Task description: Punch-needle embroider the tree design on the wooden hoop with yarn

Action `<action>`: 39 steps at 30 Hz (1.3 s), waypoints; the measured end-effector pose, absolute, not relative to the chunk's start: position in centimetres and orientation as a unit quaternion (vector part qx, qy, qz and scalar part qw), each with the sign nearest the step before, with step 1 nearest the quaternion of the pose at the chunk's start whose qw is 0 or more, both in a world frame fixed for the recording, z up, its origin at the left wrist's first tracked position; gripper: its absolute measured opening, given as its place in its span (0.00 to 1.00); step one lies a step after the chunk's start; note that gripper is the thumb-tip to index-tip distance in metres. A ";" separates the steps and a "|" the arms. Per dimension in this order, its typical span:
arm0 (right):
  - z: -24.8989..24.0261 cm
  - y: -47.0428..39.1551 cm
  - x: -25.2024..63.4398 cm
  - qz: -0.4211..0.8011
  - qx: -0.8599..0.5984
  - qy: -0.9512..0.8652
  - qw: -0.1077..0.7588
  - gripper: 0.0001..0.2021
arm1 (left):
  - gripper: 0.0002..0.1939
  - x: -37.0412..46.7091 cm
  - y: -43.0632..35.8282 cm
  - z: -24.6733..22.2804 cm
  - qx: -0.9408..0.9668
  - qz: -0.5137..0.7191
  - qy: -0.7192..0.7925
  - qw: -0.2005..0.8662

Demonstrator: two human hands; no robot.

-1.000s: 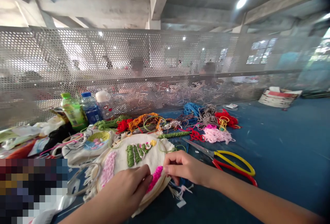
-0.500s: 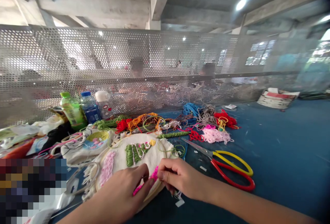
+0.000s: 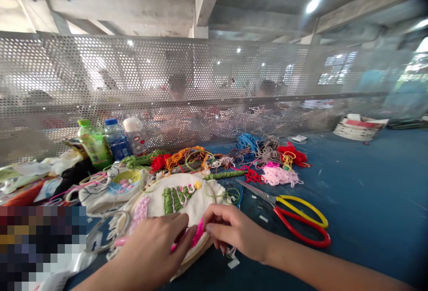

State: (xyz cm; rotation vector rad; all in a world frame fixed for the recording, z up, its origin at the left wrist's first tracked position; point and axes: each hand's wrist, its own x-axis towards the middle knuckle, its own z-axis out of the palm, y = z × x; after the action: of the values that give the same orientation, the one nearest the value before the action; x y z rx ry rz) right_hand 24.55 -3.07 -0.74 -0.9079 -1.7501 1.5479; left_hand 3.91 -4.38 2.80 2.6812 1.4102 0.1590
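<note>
A round embroidery hoop [image 3: 183, 269] holds cream fabric with a green yarn tree, a pale pink patch and a bright pink yarn strip [image 3: 198, 234]. My left hand [image 3: 157, 239] rests over the hoop's lower left. Its fingers are curled, and what they grip is hidden. A pink rod-like end [image 3: 121, 241] shows from behind this hand. At the hoop's lower right edge, my right hand [image 3: 230, 230] has thumb and forefinger pinched beside the pink strip. Whatever is between those fingertips is too small to make out. Scissors [image 3: 294, 213] with yellow and red handles lie right of it.
Tangled yarn bundles [image 3: 281, 175] in many colours lie behind the hoop. A second stitched piece [image 3: 100, 193] is at the left, below several bottles [image 3: 96, 146]. A perforated metal screen [image 3: 200, 81] runs along the back of the blue table [image 3: 368, 193].
My left hand has shifted slightly left, its thumb now apart from the right fingers. The pink rod end has come into view behind it. My right hand has barely moved.
</note>
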 end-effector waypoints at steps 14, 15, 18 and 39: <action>-0.9 -3.4 23.1 0.703 -0.257 -0.623 0.227 0.23 | 0.20 5.6 -4.6 8.2 0.552 0.482 0.297 0.612; -0.9 -3.7 23.0 0.722 -0.235 -0.617 0.209 0.26 | 0.18 6.3 -4.5 8.9 0.525 0.502 0.281 0.627; -0.5 -4.7 23.0 0.747 -0.184 -0.609 0.192 0.28 | 0.17 8.0 -4.0 10.8 0.463 0.564 0.233 0.643; 2.0 -2.8 26.4 0.675 -0.205 -0.598 0.380 0.21 | 0.11 3.9 2.4 8.7 0.675 0.444 0.434 0.399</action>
State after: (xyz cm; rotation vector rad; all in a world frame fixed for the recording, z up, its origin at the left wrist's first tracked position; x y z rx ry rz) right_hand 26.38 -2.84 2.04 -0.5233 -1.5263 1.7247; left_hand 3.92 2.42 8.68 1.7096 1.0974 1.1238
